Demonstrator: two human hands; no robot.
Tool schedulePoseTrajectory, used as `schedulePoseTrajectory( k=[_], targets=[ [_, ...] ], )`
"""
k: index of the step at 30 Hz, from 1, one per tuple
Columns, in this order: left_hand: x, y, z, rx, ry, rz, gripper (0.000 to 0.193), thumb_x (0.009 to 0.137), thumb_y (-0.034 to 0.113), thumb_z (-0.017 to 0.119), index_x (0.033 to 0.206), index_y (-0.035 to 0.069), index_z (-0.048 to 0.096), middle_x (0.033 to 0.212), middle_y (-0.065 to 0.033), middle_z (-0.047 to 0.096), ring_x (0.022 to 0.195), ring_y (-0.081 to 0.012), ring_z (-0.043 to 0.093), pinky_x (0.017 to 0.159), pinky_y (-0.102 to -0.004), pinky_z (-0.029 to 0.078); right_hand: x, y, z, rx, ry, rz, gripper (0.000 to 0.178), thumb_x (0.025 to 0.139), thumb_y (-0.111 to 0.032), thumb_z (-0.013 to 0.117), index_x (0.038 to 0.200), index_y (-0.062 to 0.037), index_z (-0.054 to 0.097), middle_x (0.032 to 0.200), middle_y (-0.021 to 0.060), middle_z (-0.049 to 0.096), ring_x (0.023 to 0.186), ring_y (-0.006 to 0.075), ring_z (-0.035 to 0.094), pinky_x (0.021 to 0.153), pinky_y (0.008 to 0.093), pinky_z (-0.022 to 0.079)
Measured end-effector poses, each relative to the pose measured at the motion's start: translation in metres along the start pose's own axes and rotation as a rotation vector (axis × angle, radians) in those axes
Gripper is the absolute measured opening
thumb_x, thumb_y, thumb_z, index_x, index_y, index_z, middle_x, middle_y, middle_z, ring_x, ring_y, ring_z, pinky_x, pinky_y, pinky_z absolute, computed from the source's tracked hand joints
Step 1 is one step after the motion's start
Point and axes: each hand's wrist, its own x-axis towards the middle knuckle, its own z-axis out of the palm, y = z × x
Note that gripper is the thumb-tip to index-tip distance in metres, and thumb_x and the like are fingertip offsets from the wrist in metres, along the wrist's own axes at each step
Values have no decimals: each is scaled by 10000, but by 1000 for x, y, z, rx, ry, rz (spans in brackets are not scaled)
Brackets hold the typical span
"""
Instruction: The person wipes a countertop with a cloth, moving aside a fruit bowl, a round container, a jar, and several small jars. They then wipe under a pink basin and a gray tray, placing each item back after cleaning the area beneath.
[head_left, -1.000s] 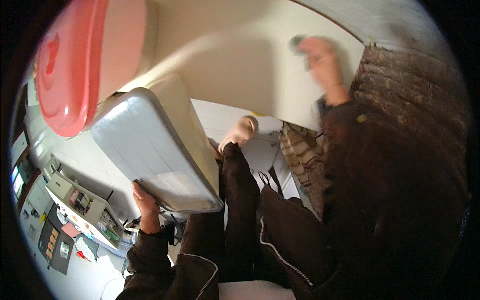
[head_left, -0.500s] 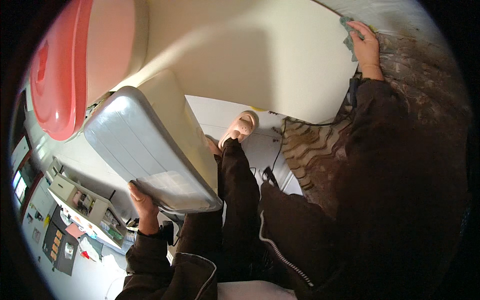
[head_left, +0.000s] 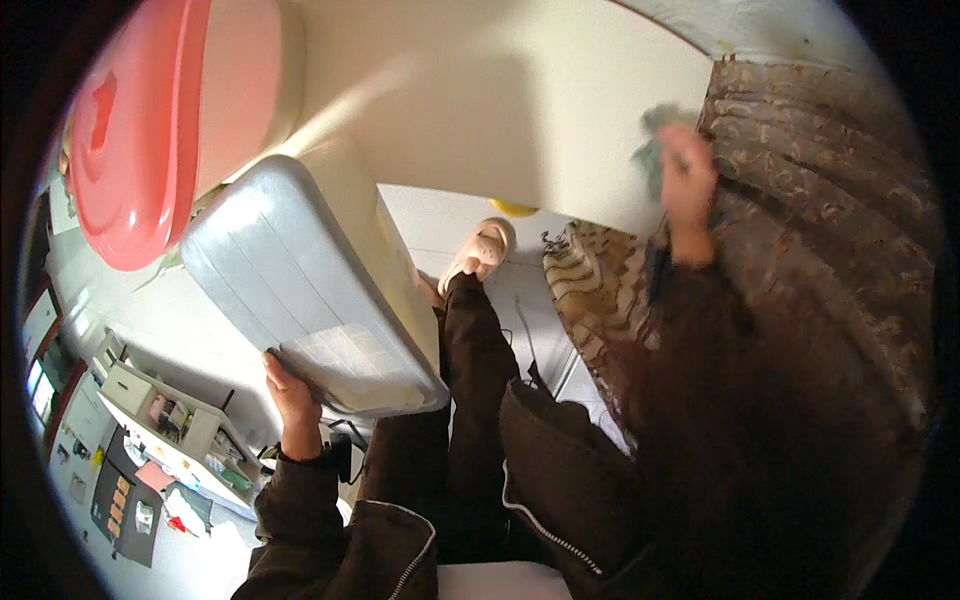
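Observation:
A large lidded storage box, its grey lid [head_left: 285, 275] facing left and its body cream, stands tilted in front of me. My left hand [head_left: 292, 400] grips the lid's lower edge, thumb on top and the other fingers mostly hidden underneath. On the smooth cream surface [head_left: 480, 110] at the far side, a grey-green cloth [head_left: 650, 150] lies under my right hand [head_left: 686, 180]. Motion blurs that hand, but its fingers are closed over the cloth near the surface's right end.
A tub with a pink lid [head_left: 140, 150] stands at the far left. Brown patterned fabric [head_left: 820, 180] hangs or lies along the right, beside a striped cloth [head_left: 600, 280]. A pink slipper [head_left: 485, 245] is on my foot below. Farther left is a white shelf unit [head_left: 175, 420] with small items.
My right hand, with the cloth, has moved from the surface's far right edge nearer and leftward onto the surface. The left hand keeps its hold on the box.

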Motion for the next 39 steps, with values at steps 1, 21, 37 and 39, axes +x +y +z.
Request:
schedulePoseTrajectory(
  k=[1, 21, 37, 39],
  targets=[
    [1, 0, -1, 16, 8, -14, 593, 964, 523, 344, 1155, -19, 491, 1045, -102, 567, 924, -208, 541, 823, -331, 460, 11, 3, 8, -150, 93, 19, 255, 745, 100, 551, 932, -25, 672, 1040, 127, 645, 960, 263, 598, 821, 350, 485],
    [26, 2, -5, 45, -206, 66, 719, 929, 596, 361, 1253, -39, 455, 1149, -141, 572, 1029, -259, 557, 905, -366, 452, -154, -2, 46, -103, 99, 171, 234, 782, 52, 556, 974, -36, 656, 1077, 130, 614, 992, 310, 574, 882, 406, 449],
    [3, 24, 11, 59, -221, 131, 587, 963, 499, 382, 1135, -42, 532, 988, -100, 599, 855, -202, 579, 761, -338, 490, -161, -208, 79, 705, -748, 576, 290, 743, 51, 563, 1020, -2, 629, 971, 127, 655, 942, 241, 609, 845, 312, 470],
    [-9, 30, 19, 54, -206, 143, 570, 970, 481, 374, 1132, -41, 534, 984, -101, 600, 854, -202, 581, 762, -332, 490, -155, -203, 73, 692, -733, 550, 290, 747, 52, 579, 1032, 14, 619, 978, 108, 652, 932, 203, 607, 836, 293, 468]
  ],
)
